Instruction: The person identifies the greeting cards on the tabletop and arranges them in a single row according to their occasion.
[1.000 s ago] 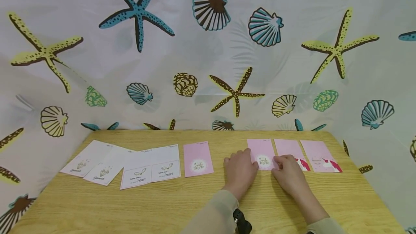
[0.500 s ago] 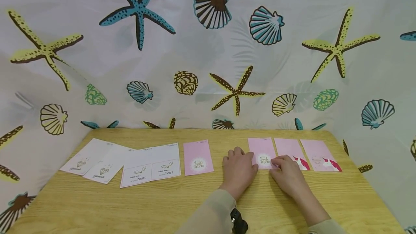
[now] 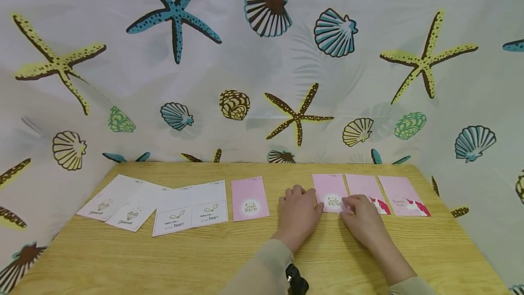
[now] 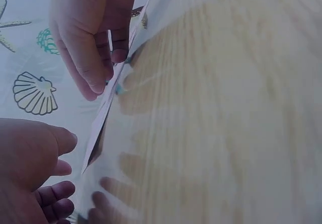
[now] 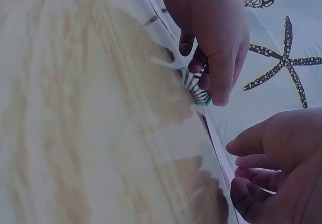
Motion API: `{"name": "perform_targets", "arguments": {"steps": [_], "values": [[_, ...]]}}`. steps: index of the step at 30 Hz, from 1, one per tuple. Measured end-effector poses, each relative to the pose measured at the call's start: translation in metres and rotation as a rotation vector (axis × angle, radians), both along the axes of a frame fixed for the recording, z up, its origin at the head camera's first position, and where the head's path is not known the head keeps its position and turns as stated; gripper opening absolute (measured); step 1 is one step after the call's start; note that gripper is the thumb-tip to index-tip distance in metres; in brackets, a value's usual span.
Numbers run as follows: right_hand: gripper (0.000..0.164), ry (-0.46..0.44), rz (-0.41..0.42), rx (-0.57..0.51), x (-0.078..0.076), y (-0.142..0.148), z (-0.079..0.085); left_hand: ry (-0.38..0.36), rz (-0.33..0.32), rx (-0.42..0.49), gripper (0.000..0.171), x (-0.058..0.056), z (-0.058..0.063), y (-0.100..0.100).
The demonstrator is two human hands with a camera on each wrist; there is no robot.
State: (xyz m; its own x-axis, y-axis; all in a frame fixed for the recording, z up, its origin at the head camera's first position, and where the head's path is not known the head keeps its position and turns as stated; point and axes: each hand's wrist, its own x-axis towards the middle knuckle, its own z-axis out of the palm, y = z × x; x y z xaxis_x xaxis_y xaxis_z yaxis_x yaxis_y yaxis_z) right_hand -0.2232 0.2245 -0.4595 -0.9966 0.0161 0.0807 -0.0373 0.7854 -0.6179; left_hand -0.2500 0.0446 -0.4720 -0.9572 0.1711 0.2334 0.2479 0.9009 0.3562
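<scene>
A pink "Smile More" card (image 3: pixel 329 185) lies on the wooden table between both hands. Beside its left edge is my left hand (image 3: pixel 298 217), fingers loosely bent, with thumb and fingers slightly apart from the card in the left wrist view. My right hand (image 3: pixel 366 222) pinches the card's lower right corner between thumb and index finger. Seen edge-on, the card (image 4: pixel 95 138) appears slightly raised, with a shadow below. To the right lie two pink unicorn cards, the nearer one (image 3: pixel 360 183) partly covered by my right hand, the other (image 3: pixel 399 190) fully visible.
Another pink "Smile More" card (image 3: pixel 249 192) lies left of my left hand. Further left are two white cards with wings (image 3: pixel 209 192) and two with diamonds (image 3: pixel 139 199), overlapping. Patterned cloth (image 3: pixel 229 72) rises behind the wooden table (image 3: pixel 184 263).
My left hand has eased a little left, away from the card's left edge. My right hand has shifted slightly left over the card's lower right corner. The other cards stay put.
</scene>
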Motion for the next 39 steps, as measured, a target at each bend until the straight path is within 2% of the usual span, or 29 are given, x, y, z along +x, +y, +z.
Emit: {"name": "perform_targets", "arguments": {"steps": [7,16,22,29,33,39], "values": [[0.048,-0.008,-0.005,-0.072,0.003,-0.011,0.009,-0.012,0.045,0.080,0.047,0.009,0.015,-0.030],[0.055,-0.026,0.067,-0.164,0.005,-0.037,0.025,0.011,0.110,0.141,0.050,0.018,0.021,-0.077],[0.055,-0.019,0.114,-0.224,0.005,-0.057,0.033,0.019,0.154,0.144,0.053,0.023,0.018,-0.115],[0.055,-0.014,0.152,-0.263,0.003,-0.084,0.033,0.011,0.190,0.172,0.054,0.031,0.013,-0.158],[0.056,-0.032,0.169,-0.299,0.002,-0.100,0.033,0.008,0.202,0.164,0.055,0.035,0.012,-0.173],[0.054,-0.056,0.184,-0.346,-0.002,-0.122,0.029,-0.009,0.211,0.158,0.056,0.039,0.013,-0.184]]}}
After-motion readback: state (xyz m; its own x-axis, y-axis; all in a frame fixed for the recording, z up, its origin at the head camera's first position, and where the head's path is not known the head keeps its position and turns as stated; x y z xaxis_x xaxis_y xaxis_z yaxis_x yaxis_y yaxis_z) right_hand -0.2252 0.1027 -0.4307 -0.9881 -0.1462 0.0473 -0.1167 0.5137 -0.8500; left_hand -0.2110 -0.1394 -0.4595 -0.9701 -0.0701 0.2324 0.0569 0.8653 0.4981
